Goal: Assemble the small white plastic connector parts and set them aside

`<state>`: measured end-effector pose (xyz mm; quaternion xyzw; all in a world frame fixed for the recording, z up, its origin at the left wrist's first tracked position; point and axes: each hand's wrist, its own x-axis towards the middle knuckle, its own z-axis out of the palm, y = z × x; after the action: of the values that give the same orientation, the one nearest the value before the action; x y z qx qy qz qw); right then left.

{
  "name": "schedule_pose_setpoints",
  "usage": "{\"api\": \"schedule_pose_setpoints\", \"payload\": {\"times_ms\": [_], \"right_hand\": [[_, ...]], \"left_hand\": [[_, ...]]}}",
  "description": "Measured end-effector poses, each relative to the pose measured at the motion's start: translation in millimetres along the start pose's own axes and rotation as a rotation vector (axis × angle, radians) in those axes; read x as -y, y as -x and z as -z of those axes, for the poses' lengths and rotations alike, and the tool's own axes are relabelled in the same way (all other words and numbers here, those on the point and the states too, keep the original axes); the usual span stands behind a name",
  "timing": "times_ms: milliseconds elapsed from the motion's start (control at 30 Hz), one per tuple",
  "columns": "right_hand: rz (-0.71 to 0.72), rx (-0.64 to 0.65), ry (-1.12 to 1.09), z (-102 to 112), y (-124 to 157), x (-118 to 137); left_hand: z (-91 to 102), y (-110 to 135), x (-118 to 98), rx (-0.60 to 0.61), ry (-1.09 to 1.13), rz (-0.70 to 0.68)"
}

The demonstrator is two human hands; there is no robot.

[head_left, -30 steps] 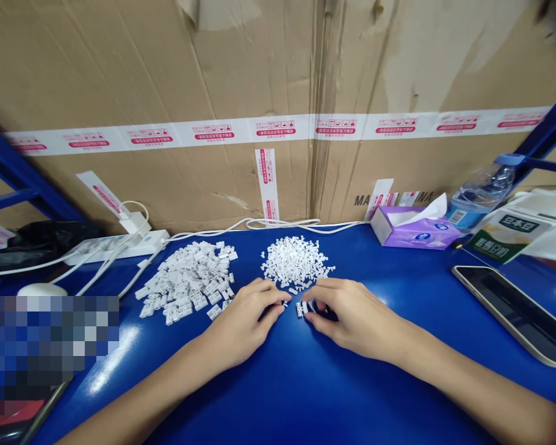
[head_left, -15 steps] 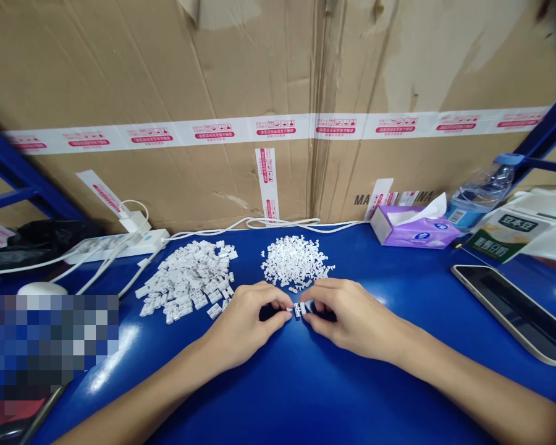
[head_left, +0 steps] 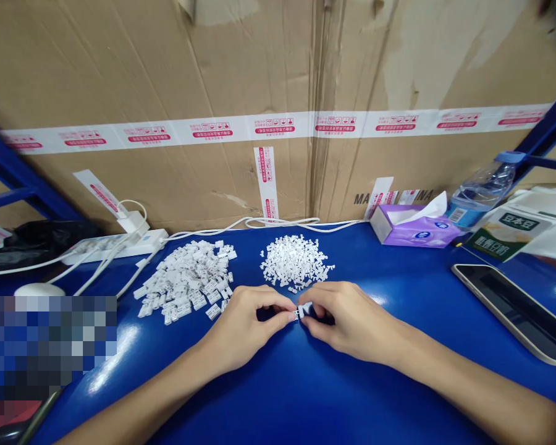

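Your left hand [head_left: 244,324] and right hand [head_left: 354,318] clamp their fingers on a small white plastic block [head_left: 300,313]. It is in front of the heap of tiny white plastic bits [head_left: 294,262].

Brown cardboard [head_left: 167,68] fills the upper frame behind a glossy blue tabletop [head_left: 269,389], with blue metal bars [head_left: 551,130] at both sides.

"豆本豆" on carton [head_left: 503,236]; "MA" and "INA" on cardboard [head_left: 180,185]; red print on white tape [head_left: 303,127] too small.

White piece [head_left: 302,311] partly hidden, phone [head_left: 516,314] cropped
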<state>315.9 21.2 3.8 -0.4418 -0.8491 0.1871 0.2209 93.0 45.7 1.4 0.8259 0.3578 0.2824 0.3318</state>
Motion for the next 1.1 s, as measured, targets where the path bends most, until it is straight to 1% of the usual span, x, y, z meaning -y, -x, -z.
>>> {"api": "schedule_pose_setpoints", "payload": {"times_ms": [133,467,800,1100], "right_hand": [[-0.001,0.0,0.003,0.0,-0.1,-0.4],[0.013,-0.022,-0.008,-0.4,-0.1,-1.9],[0.036,-0.045,-0.019,0.6,-0.2,-0.8],[0.067,-0.07,-0.03,0.3,0.5,-1.9]], "left_hand": [[0.6,-0.2,-0.3,-0.006,0.03,-0.038],[0.1,-1.5,-2.0,-0.023,0.043,-0.058],[0.2,-1.8,-4.0,-0.011,0.062,-0.014],[0.2,-1.5,-2.9,-0.033,0.064,0.098]]}}
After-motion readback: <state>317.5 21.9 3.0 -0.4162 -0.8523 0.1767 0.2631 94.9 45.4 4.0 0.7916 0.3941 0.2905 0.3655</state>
